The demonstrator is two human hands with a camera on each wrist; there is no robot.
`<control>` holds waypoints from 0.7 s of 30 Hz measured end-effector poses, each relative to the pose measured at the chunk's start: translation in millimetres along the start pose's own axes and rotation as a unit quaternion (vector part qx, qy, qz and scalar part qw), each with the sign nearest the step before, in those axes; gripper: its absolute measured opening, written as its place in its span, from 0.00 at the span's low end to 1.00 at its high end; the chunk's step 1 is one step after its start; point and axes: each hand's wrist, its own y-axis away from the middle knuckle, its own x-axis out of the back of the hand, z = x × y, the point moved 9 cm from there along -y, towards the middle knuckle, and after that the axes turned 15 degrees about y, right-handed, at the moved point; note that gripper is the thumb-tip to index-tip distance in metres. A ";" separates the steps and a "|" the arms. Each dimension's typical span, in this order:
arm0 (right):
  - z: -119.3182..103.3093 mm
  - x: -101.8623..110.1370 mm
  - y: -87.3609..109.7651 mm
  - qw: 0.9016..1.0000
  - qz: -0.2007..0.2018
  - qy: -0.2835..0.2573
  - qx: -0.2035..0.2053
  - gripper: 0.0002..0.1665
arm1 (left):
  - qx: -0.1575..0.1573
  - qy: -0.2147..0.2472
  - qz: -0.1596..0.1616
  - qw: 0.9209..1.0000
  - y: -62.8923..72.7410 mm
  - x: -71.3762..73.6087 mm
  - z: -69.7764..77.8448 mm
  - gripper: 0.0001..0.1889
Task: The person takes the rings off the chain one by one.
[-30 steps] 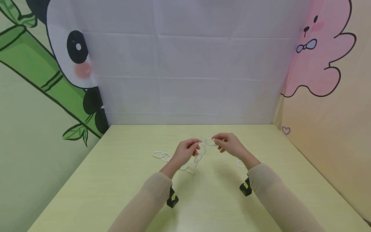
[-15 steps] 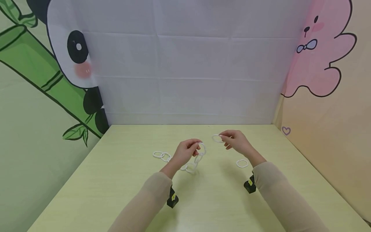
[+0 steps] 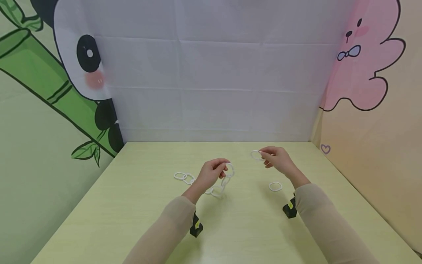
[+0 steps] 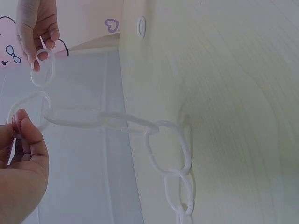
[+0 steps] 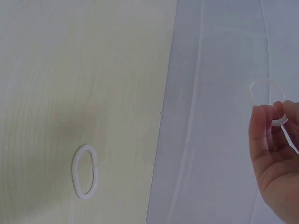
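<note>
My left hand (image 3: 211, 174) pinches the end link of a white plastic chain (image 4: 77, 124). From there the chain hangs down to the table and runs left behind the wrist, where its far links (image 3: 179, 178) lie flat. Between thumb and fingertips, my right hand (image 3: 277, 160) holds a single white chain link (image 3: 252, 154) above the table, apart from the chain. In the right wrist view, that hand (image 5: 280, 161) grips the lower end of the link. Another loose link (image 5: 76, 171) lies on the table below my right hand, with a small split in its side.
The pale yellow table (image 3: 132, 220) meets a white creased cloth (image 3: 214, 91) at its back edge. Painted panels stand at the left (image 3: 39, 139) and right (image 3: 369, 154). Black wrist devices (image 3: 196, 228) hang under both forearms.
My right hand has moved right and slightly away with its link, widening the gap to the chain. The loose link on the table has come into full view. My left hand stays put.
</note>
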 end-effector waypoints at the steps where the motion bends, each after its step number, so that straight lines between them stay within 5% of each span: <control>1: 1.7 1.3 0.1 1.000 0.001 0.000 -0.003 0.17 | 0.000 0.001 0.000 1.000 -0.5 0.4 -0.7 0.12; 11: 19.0 11.9 1.0 1.000 0.014 -0.004 -0.025 0.18 | 0.000 0.007 0.002 1.000 -13.6 9.7 -25.0 0.12; 21: 38.8 21.2 5.1 0.998 0.024 -0.007 -0.050 0.20 | -0.013 0.000 0.014 1.000 -13.5 9.9 -25.6 0.11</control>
